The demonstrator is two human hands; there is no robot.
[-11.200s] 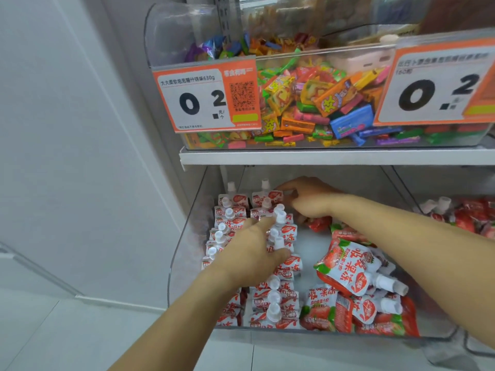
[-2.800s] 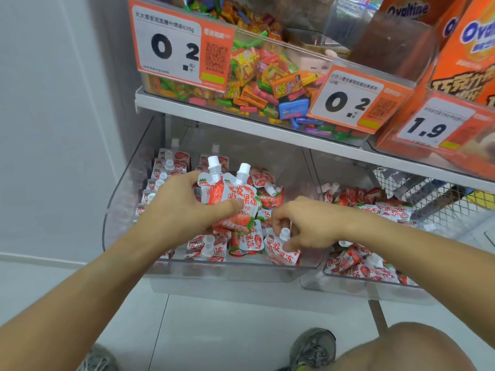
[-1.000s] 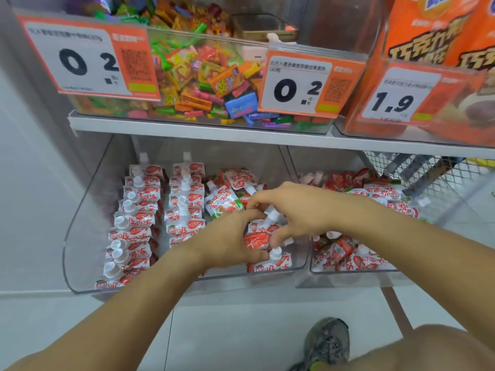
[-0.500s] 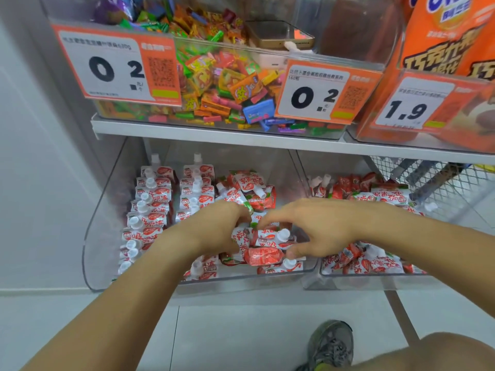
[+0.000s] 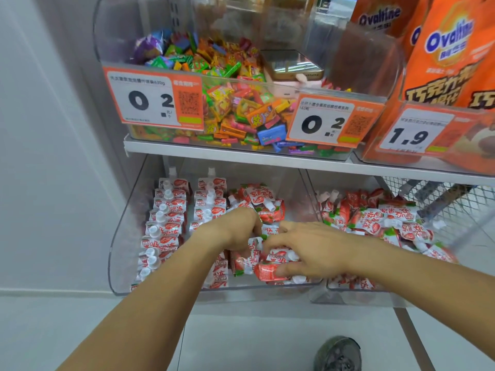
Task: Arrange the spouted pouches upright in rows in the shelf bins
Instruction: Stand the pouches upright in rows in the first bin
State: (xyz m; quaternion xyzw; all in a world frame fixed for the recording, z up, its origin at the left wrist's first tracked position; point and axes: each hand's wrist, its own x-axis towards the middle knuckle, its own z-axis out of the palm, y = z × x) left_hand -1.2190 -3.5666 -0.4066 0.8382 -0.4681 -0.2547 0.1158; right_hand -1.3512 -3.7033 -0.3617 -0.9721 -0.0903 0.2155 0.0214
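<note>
Red-and-white spouted pouches [image 5: 171, 207] upright in two left rows, jumbled rightward, inside clear bin [image 5: 122, 236].

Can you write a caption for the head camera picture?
Two hands sort strawberry pouches in a clear bin.

Two clear bins, lower shelf: left bin [image 5: 120, 236], right bin [image 5: 348, 293]. Left bin holds two upright pouch rows: far-left row [image 5: 163, 226] about nine caps, second row [image 5: 210, 202] about five visible, rest hidden by arms. Loose pouches [image 5: 263, 204] uncountable. Three price tags [image 5: 152, 99]. Two Ovaltine bags [image 5: 450, 57]. Two hands, one shoe [image 5: 338, 354].
</note>
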